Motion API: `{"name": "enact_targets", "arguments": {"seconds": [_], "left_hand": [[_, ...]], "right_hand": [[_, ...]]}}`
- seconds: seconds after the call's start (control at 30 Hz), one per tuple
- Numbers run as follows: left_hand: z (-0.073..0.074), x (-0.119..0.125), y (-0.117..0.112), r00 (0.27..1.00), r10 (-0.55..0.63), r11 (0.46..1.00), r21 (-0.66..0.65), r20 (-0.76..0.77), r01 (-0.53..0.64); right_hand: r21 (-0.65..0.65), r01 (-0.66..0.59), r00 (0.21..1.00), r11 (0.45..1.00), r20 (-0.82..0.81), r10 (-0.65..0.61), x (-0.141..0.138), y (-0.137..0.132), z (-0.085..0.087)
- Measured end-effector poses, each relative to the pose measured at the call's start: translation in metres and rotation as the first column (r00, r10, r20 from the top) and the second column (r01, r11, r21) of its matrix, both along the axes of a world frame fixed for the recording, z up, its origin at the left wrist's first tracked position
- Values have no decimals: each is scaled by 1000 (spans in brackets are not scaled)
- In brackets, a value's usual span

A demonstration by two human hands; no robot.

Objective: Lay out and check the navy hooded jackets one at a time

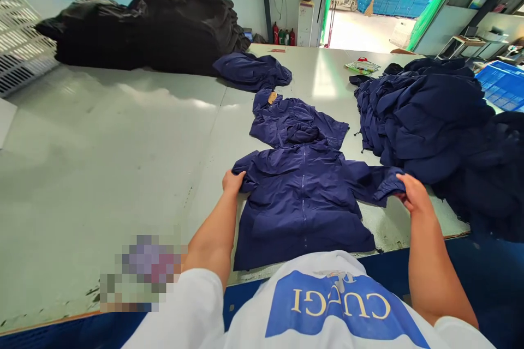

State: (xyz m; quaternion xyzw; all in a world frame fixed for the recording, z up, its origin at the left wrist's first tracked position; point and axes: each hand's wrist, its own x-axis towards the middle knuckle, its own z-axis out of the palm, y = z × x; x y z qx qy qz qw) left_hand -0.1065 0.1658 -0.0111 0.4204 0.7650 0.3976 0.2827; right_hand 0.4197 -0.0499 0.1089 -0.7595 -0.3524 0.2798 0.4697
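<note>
A navy zip-front jacket (303,202) lies spread on the table before me, its zipper running down the middle and its hem toward my body. My left hand (233,181) is closed on the edge of the sleeve at the left. Over at the right, my right hand (412,192) grips the end of the other sleeve, which stretches out sideways; some of its fingers are hidden under the cloth. Just beyond the collar rests a second navy garment (303,120), partly folded, with a tan tag (272,97) on it.
A big heap of navy garments (426,114) sits at the right. Black garments (151,27) are piled at the far left, with a navy bundle (254,71) beside them. A blue crate (501,84) stands at the far right. The pale table (123,163) extends left.
</note>
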Motion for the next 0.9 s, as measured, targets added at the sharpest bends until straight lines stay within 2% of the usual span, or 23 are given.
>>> {"name": "enact_targets", "arguments": {"seconds": [0.07, 0.13, 0.2, 0.23, 0.3, 0.33, 0.43, 0.5, 0.53, 0.57, 0.6, 0.63, 0.67, 0.7, 0.73, 0.77, 0.8, 0.83, 0.87, 0.9], "left_hand": [[5, 1, 4, 997, 4, 1000, 18, 71, -5], [11, 0, 2, 992, 9, 999, 42, 125, -14], [16, -7, -4, 979, 30, 995, 86, 199, -48], [19, -13, -9, 964, 52, 990, 115, 260, -85], [23, -26, -21, 919, 91, 972, 167, 384, -166], [26, -33, -28, 894, 97, 962, 189, 436, -197], [35, -45, -44, 794, 39, 919, 290, 607, -267], [43, -41, -53, 705, -32, 845, 395, 708, -359], [46, -35, -57, 679, -57, 798, 442, 732, -409], [49, -25, -63, 687, -70, 762, 484, 723, -431], [52, -14, -71, 736, -84, 755, 525, 672, -394], [53, -1, -80, 809, -125, 779, 562, 575, -279], [52, 12, -90, 876, -217, 815, 574, 431, -80], [50, 25, -101, 897, -364, 823, 537, 252, 184], [46, 35, -112, 845, -531, 774, 442, 63, 453], [41, 42, -122, 739, -668, 685, 314, -89, 658], [36, 46, -129, 641, -745, 608, 208, -182, 766], [29, 47, -133, 603, -762, 586, 142, -238, 797], [22, 45, -134, 628, -730, 625, 109, -269, 773], [16, 42, -131, 698, -658, 705, 94, -282, 702]], "right_hand": [[-17, -201, 979, 979, -24, 200, -25, 12, 41], [1, -438, 899, 899, 3, 438, -62, 27, 70], [121, -576, 815, 808, 16, 579, -102, 45, 78], [178, -611, 786, 771, 24, 618, -120, 53, 73], [199, -655, 752, 729, 75, 655, -148, 65, 46], [144, -680, 733, 719, 129, 667, -159, 67, 26], [-192, -707, 617, 681, 305, 726, -174, 57, -42], [-336, -691, 540, 640, 348, 766, -176, 42, -80], [-342, -697, 527, 631, 352, 773, -176, 34, -94], [-311, -708, 532, 635, 357, 768, -175, 28, -106], [-256, -714, 553, 652, 364, 749, -173, 23, -114], [-194, -708, 588, 680, 373, 718, -170, 19, -119], [-137, -683, 632, 717, 380, 675, -165, 17, -123], [-90, -641, 684, 763, 385, 620, -158, 16, -125], [-54, -580, 739, 813, 385, 552, -149, 15, -127], [-28, -503, 794, 864, 380, 475, -139, 15, -128], [-9, -417, 843, 909, 370, 391, -129, 15, -129], [3, -329, 882, 944, 359, 306, -118, 15, -131], [8, -246, 910, 969, 347, 228, -109, 14, -132], [4, -177, 927, 984, 336, 165, -101, 14, -133]]}}
